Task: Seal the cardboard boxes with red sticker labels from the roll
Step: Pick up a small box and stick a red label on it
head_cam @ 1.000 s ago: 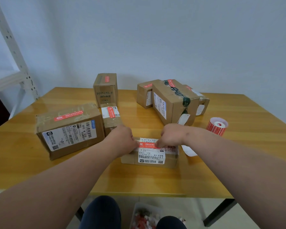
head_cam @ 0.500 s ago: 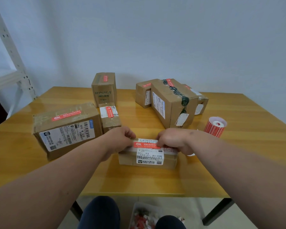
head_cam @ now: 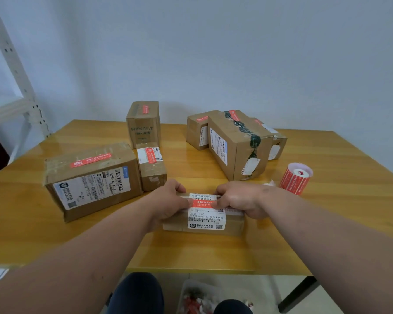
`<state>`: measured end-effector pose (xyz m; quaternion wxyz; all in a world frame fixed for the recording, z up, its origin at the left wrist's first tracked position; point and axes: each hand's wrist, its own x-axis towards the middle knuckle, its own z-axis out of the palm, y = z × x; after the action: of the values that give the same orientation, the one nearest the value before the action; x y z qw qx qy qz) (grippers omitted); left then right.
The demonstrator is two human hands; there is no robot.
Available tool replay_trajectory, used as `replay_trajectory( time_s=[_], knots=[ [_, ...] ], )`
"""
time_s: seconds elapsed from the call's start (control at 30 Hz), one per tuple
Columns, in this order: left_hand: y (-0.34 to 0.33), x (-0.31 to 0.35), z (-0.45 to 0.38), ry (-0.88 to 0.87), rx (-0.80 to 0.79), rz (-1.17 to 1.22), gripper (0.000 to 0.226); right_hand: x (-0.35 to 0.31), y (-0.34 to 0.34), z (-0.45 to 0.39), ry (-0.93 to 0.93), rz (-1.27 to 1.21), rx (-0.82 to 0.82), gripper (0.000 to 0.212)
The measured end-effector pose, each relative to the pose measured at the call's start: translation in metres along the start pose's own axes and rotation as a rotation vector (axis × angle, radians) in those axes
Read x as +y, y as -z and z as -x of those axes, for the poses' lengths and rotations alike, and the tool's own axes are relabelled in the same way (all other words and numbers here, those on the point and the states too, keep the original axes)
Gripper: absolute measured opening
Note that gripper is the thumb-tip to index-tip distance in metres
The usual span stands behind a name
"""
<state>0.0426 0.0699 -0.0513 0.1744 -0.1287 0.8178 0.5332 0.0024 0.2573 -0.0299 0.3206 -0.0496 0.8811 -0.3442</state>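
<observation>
Head view, glossy wooden table (head_cam: 327, 223) against white wall (head_cam: 236, 53), both hands (head_cam: 168, 203) (head_cam: 238, 200) gripping flat box (head_cam: 204, 223)

— Table surface?
— The table (head_cam: 327, 200) is wood-grain, yellow, glossy, with glare along its left side.
— Cartons?
— The boxes, including the large box (head_cam: 89, 180), are matt brown cardboard; clear tape on its top looks shiny and wrinkled.
— Labels?
— The sticker roll (head_cam: 295, 179) is smooth red paper. The shelf frame (head_cam: 11, 71) is white painted metal.
</observation>
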Motion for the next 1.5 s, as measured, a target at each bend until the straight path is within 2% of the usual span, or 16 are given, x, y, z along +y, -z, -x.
replay_trajectory(
  time_s=[0.07, 0.17, 0.23, 0.3, 0.4, 0.5, 0.63, 0.77, 0.93, 1.07, 1.23, 1.37, 1.5],
  knots=[
    [0.001, -0.001, 0.001, 0.011, -0.021, 0.076, 0.027, 0.006, 0.004, 0.002, 0.039, -0.050, -0.044, 0.014],
    [0.002, -0.001, 0.003, 0.025, -0.009, 0.167, 0.024, 0.013, 0.005, 0.002, 0.045, -0.229, -0.061, 0.034],
    [0.000, 0.000, 0.003, 0.029, 0.001, 0.194, 0.020, 0.011, 0.003, 0.002, 0.022, -0.316, -0.047, 0.030],
    [-0.002, -0.001, 0.001, 0.017, 0.023, 0.172, 0.020, 0.004, -0.003, 0.003, 0.000, -0.262, -0.001, 0.016],
    [-0.005, -0.003, -0.001, -0.003, 0.078, 0.114, 0.023, -0.002, -0.009, -0.002, 0.008, 0.017, 0.117, 0.031],
    [-0.004, -0.004, 0.000, 0.008, 0.058, 0.150, 0.018, 0.003, -0.006, -0.004, -0.009, -0.102, 0.089, 0.019],
    [-0.004, -0.005, 0.000, -0.004, 0.051, 0.153, 0.018, 0.009, -0.003, -0.005, -0.028, -0.259, 0.067, 0.019],
    [-0.002, -0.006, 0.001, -0.009, 0.040, 0.092, 0.027, 0.008, -0.006, -0.004, 0.018, -0.152, 0.038, 0.031],
    [0.002, -0.004, 0.003, 0.023, -0.016, 0.176, 0.022, 0.011, -0.001, 0.003, 0.046, -0.293, -0.031, 0.029],
    [0.000, -0.005, 0.003, 0.007, 0.004, 0.143, 0.024, 0.009, -0.006, 0.000, 0.052, -0.130, 0.028, 0.028],
    [-0.002, -0.006, 0.005, 0.009, 0.029, 0.150, 0.017, 0.013, -0.004, -0.002, 0.037, -0.224, 0.036, 0.026],
    [-0.003, -0.007, 0.007, 0.012, 0.036, 0.137, 0.016, 0.010, -0.007, -0.002, 0.049, -0.079, 0.060, 0.022],
    [-0.002, -0.008, 0.009, 0.010, 0.024, 0.155, 0.016, 0.012, -0.005, -0.002, 0.050, -0.115, 0.030, 0.031]
  ],
)
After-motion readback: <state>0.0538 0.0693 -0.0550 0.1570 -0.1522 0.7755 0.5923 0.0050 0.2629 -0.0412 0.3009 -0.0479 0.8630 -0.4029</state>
